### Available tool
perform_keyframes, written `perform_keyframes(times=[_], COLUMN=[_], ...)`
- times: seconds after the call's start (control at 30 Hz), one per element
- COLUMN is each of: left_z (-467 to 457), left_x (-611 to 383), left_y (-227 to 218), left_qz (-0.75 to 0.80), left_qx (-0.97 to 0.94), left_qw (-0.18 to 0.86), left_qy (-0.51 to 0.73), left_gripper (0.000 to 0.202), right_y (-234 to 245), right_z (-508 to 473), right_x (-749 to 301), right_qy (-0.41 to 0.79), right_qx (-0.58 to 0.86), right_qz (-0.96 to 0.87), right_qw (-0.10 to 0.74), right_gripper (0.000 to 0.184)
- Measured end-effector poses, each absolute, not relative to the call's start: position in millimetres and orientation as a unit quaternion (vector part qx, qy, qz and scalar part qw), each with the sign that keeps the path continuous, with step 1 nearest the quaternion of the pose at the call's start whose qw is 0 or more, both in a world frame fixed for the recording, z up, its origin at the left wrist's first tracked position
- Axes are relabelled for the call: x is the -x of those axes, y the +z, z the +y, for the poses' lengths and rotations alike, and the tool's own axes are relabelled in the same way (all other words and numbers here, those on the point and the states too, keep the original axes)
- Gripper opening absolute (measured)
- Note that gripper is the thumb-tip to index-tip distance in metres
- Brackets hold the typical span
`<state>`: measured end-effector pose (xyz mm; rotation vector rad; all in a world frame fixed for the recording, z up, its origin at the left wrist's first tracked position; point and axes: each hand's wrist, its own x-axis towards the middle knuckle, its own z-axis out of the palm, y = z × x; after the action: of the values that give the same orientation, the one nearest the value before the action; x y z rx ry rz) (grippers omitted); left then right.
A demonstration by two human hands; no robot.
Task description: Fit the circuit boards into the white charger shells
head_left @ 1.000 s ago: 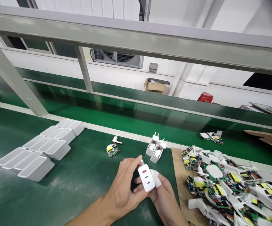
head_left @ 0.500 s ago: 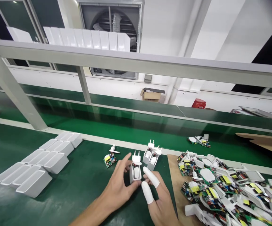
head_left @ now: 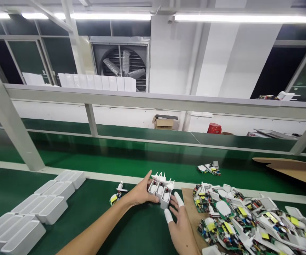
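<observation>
Three white plug chargers (head_left: pixel 160 191) with open tops stand side by side, with circuit boards inside and two-pin plugs leaning at their far ends. My left hand (head_left: pixel 143 191) is wrapped round the leftmost charger, thumb in front and fingers behind. On the right, my right hand (head_left: pixel 178 216) has its fingers apart beside the rightmost charger; white finger cots cover its thumb and index finger. Whether its fingertips touch the housing I cannot tell. Behind my left wrist lies a loose circuit board (head_left: pixel 114 199) with a plug piece (head_left: pixel 120 185), partly hidden by the arm.
Rows of empty white housings (head_left: pixel 53 209) stand on the left of the green table. At right, a heap of circuit boards with plugs (head_left: pixel 237 216) covers brown cardboard (head_left: pixel 188 202). A few more boards (head_left: pixel 209 168) lie beyond the pale strip, below a metal frame (head_left: pixel 153 99).
My left hand has carried its charger away from me and set it against the other two, making a row. My right hand has spread beside the row. The view has tilted up.
</observation>
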<state>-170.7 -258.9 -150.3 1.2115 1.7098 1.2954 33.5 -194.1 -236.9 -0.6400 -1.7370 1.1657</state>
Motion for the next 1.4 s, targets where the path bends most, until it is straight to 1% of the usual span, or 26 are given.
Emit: perform_keyframes(times=[0.13,0.23,0.3,0.33,0.37,0.43,0.47,0.5,0.6,0.67,0.7,0.8,0.83,0.87,0.9,0.93,1.0,1.07,1.13,1.23,1.3,1.4], left_z=[-256.1,-258.7,-267.5,-275.4,-285.9,-315.0,-332.9,-352.2,-410.3,-440.4,-451.2,-466.9,-468.2,-468.7,-469.1,-470.1,-474.9,-483.5,-493.2,-501.8,-502.4,-500.1], left_x=[159.3,153.8,159.2,165.5,173.9,195.0,206.1,216.5,238.7,245.9,248.2,253.2,254.4,254.9,254.7,253.4,247.6,239.2,231.4,226.2,227.6,233.7], left_y=[-152.4,-148.2,-136.8,-128.0,-117.5,-94.2,-83.1,-73.6,-59.1,-61.1,-64.1,-74.4,-77.0,-79.1,-80.8,-82.4,-86.2,-91.5,-97.4,-103.8,-106.2,-110.2], left_qz=[0.649,0.669,0.692,0.705,0.721,0.756,0.777,0.800,0.868,0.906,0.921,0.952,0.958,0.963,0.966,0.969,0.971,0.972,0.972,0.971,0.969,0.967], left_qx=[-0.471,-0.475,-0.475,-0.473,-0.469,-0.449,-0.432,-0.410,-0.338,-0.291,-0.269,-0.207,-0.191,-0.178,-0.168,-0.160,-0.148,-0.137,-0.129,-0.134,-0.145,-0.165], left_qw=[0.332,0.306,0.273,0.246,0.211,0.119,0.069,0.021,-0.094,-0.139,-0.153,-0.174,-0.176,-0.176,-0.176,-0.177,-0.181,-0.187,-0.191,-0.193,-0.197,-0.190], left_qy=[0.496,0.484,0.471,0.466,0.465,0.461,0.454,0.438,0.351,0.274,0.237,0.144,0.120,0.100,0.084,0.071,0.053,0.043,0.038,0.035,0.037,0.048], left_gripper=[0.146,0.146,0.144,0.138,0.127,0.095,0.082,0.074,0.062,0.054,0.048,0.033,0.028,0.025,0.024,0.025,0.029,0.031,0.029,0.020,0.024,0.034], right_y=[-239.6,-239.3,-234.7,-230.8,-226.3,-217.2,-213.8,-212.0,-219.5,-234.8,-243.8,-261.4,-260.2,-254.4,-244.2,-230.7,-199.4,-172.5,-156.5,-147.9,-144.1,-134.5], right_z=[-181.4,-175.9,-176.3,-177.5,-179.5,-186.3,-191.8,-198.8,-226.2,-242.0,-246.8,-248.3,-246.5,-245.1,-244.7,-245.9,-252.0,-259.6,-264.0,-263.4,-262.6,-266.2], right_x=[-27.5,-28.4,-35.5,-40.7,-46.2,-55.8,-58.5,-59.3,-49.5,-34.6,-25.4,4.7,14.4,23.5,31.9,39.6,53.8,68.2,83.8,102.6,104.7,86.0], right_qy=[0.467,0.453,0.442,0.427,0.404,0.336,0.307,0.287,0.279,0.275,0.267,0.218,0.201,0.186,0.173,0.160,0.133,0.115,0.109,0.106,0.100,0.082], right_qx=[0.258,0.271,0.288,0.294,0.294,0.256,0.221,0.186,0.152,0.152,0.141,0.045,0.014,-0.010,-0.027,-0.039,-0.045,-0.048,-0.066,-0.095,-0.091,-0.057], right_qz=[-0.708,-0.712,-0.707,-0.711,-0.720,-0.766,-0.791,-0.812,-0.838,-0.848,-0.854,-0.871,-0.882,-0.898,-0.921,-0.945,-0.977,-0.987,-0.988,-0.987,-0.988,-0.993], right_qw=[0.462,0.463,0.470,0.476,0.482,0.485,0.481,0.474,0.444,0.427,0.424,0.438,0.427,0.398,0.348,0.282,0.159,0.103,0.087,0.080,0.077,0.070], right_gripper=[0.050,0.048,0.050,0.051,0.052,0.049,0.048,0.048,0.047,0.046,0.048,0.057,0.061,0.067,0.072,0.076,0.082,0.090,0.088,0.077,0.070,0.054])
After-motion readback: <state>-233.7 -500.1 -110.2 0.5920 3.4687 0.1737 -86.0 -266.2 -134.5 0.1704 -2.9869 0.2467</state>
